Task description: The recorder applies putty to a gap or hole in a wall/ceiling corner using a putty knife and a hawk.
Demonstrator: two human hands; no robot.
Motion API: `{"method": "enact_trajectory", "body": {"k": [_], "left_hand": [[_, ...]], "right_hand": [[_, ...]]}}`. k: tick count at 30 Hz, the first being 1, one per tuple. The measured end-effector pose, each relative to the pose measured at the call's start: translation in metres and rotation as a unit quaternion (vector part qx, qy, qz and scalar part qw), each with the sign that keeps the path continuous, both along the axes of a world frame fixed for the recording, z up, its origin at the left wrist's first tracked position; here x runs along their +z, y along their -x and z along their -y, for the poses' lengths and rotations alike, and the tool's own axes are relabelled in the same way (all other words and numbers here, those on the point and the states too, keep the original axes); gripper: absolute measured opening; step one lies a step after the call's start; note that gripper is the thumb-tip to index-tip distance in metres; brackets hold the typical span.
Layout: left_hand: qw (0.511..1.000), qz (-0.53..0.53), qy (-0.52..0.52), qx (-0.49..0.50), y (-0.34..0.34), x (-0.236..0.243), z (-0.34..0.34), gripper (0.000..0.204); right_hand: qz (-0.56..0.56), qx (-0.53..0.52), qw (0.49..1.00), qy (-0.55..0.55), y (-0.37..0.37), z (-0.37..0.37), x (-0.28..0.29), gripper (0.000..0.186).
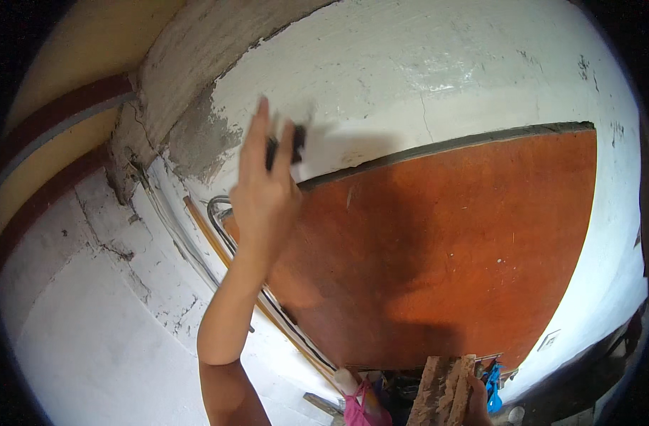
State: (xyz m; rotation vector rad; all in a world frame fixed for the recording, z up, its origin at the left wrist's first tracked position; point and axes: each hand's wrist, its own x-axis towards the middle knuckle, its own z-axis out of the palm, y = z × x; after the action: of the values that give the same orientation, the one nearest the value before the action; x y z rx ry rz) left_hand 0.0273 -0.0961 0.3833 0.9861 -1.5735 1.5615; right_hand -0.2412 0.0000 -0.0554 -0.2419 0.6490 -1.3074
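My left hand (264, 181) is raised against the upper white wall (452, 78), back toward me, its fingers around a small dark object (296, 145) that is blurred and partly hidden. It is near peeling paint and grey patched plaster (193, 135), just above the top edge of a large orange-brown panel (480, 241). At the bottom right, my right hand (478, 401) grips rough brown wooden pieces (438, 394), held below the panel.
Cables (296, 330) and a wooden strip (211, 231) run down the panel's left side. The left wall (76, 312) is cracked, below yellow ceiling boards (83, 42) and red beams (55, 113). Pink cloth (356, 408) and a blue item (493, 390) sit low among clutter.
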Motion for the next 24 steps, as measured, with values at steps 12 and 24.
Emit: {"method": "enact_trajectory", "body": {"k": [12, 24], "left_hand": [[0.996, 0.068, 0.045, 0.030, 0.018, 0.006, 0.015, 0.048], [0.996, 0.077, 0.025, 0.040, 0.041, 0.010, 0.010, 0.038]], "right_hand": [[-0.005, -0.005, 1.000, 0.027, 0.012, 0.009, -0.085, 0.038], [-0.001, 0.010, 0.999, 0.034, 0.025, -0.017, 0.020, 0.047]]}}
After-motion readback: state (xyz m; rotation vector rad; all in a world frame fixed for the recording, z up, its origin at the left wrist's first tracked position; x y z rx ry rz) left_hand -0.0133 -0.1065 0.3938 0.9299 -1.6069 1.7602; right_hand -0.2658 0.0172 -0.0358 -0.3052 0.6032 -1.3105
